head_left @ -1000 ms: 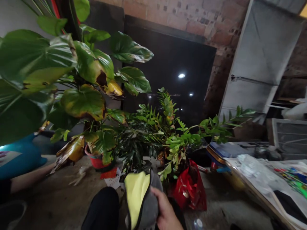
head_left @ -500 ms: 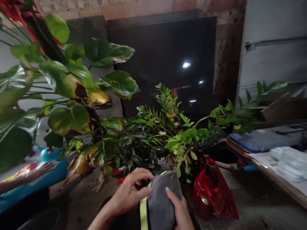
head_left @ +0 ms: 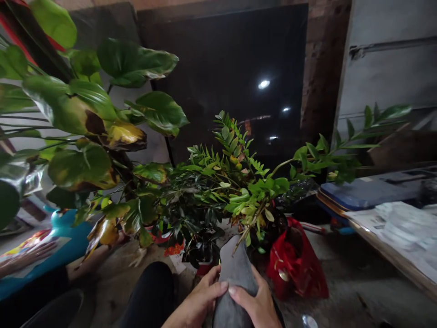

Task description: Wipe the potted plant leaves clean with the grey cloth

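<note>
Head view, lower centre: gray cloth held gripped between left hand and right hand; leafy green plant just beyond; red plastic bag to the right.

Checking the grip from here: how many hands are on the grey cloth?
2: the person's left hand holds the grey cloth on its left side, and the right hand holds it on its right side.
</note>
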Motion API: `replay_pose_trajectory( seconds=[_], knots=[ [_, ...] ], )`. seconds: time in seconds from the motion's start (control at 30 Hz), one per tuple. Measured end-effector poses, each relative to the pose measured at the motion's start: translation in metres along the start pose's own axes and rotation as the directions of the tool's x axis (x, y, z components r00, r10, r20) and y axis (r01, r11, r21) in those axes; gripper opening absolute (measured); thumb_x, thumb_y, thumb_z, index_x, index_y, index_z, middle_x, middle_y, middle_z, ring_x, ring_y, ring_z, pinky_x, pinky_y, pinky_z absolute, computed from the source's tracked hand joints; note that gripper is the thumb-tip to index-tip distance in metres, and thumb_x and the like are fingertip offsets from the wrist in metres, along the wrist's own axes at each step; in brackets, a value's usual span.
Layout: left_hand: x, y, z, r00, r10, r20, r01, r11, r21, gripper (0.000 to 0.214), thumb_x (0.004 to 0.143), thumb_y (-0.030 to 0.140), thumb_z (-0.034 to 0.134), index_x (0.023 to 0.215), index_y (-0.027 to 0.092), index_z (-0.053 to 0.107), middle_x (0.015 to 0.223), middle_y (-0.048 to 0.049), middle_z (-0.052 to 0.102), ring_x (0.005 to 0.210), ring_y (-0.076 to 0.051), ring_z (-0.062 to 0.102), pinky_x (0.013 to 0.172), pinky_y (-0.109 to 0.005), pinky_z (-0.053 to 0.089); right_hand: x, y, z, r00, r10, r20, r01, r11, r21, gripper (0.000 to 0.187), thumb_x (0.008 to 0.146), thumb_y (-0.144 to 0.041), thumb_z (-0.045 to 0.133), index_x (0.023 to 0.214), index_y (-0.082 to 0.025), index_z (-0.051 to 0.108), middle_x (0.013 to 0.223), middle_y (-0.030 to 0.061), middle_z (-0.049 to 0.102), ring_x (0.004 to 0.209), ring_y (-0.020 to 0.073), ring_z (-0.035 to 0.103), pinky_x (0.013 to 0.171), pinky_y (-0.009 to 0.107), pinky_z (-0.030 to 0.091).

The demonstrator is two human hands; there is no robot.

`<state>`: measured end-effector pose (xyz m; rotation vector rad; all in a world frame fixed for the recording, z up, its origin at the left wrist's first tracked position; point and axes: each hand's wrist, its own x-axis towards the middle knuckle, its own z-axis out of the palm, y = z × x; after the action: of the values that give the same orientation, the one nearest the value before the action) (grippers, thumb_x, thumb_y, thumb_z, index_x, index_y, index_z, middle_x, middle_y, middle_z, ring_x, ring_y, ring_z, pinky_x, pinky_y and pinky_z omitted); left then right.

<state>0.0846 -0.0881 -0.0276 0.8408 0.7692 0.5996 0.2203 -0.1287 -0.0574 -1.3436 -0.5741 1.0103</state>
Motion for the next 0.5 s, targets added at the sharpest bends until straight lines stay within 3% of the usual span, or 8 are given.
replay_pose_trajectory(
  seconds=[0.13, 0.3, 0.4, 0.5],
  knots=[
    [0.001, -0.005, 0.001, 1.000, 0.016, 0.009, -0.014, 0.989, -0.147, 0.063, 0.047, 0.038, 0.082, 0.103, 0.015, 0.066, 0.100, -0.0116, 0.070, 0.107, -0.034, 0.058, 0.094, -0.041, 0.040, -0.009, -0.002, 0.004, 0.998, -0.021, 0.057, 0.007, 0.975, 0.224, 0.073, 0.041, -0.038, 0.078, 0.109, -0.017, 0.063, 0.095, 0.0100, 0.072, 0.091, 0.0325, 0.064, 0.083, 0.040, 0.047],
    [0.000, -0.012, -0.002, 0.976, 0.089, -0.197, -0.149, 0.937, -0.316, 0.080, 0.040, 0.028, 0.083, 0.116, 0.019, 0.057, 0.094, -0.0082, 0.070, 0.098, -0.031, 0.061, 0.088, -0.039, 0.044, -0.023, 0.017, 0.026, 0.990, 0.126, -0.066, -0.105, 0.960, 0.258, 0.083, 0.040, -0.049, 0.082, 0.111, -0.013, 0.062, 0.086, 0.0112, 0.072, 0.088, 0.0350, 0.065, 0.081, 0.044, 0.049],
    [-0.001, -0.013, -0.008, 0.947, 0.176, -0.269, -0.252, 0.927, -0.278, 0.085, 0.042, 0.031, 0.083, 0.121, 0.019, 0.053, 0.096, -0.0081, 0.069, 0.093, -0.029, 0.062, 0.084, -0.038, 0.046, -0.033, 0.025, 0.040, 0.986, 0.168, 0.000, -0.161, 0.945, 0.284, 0.080, 0.039, -0.050, 0.083, 0.108, -0.013, 0.064, 0.086, 0.0109, 0.073, 0.091, 0.0354, 0.065, 0.082, 0.045, 0.049],
    [-0.004, -0.012, -0.016, 0.926, 0.227, -0.302, -0.299, 0.929, -0.216, 0.074, 0.047, 0.039, 0.083, 0.113, 0.017, 0.059, 0.097, -0.0091, 0.069, 0.094, -0.027, 0.061, 0.085, -0.035, 0.045, -0.039, 0.019, 0.050, 0.985, 0.171, 0.021, -0.169, 0.939, 0.299, 0.074, 0.039, -0.046, 0.083, 0.103, -0.014, 0.066, 0.088, 0.0093, 0.073, 0.095, 0.0343, 0.064, 0.083, 0.043, 0.050]
  ],
)
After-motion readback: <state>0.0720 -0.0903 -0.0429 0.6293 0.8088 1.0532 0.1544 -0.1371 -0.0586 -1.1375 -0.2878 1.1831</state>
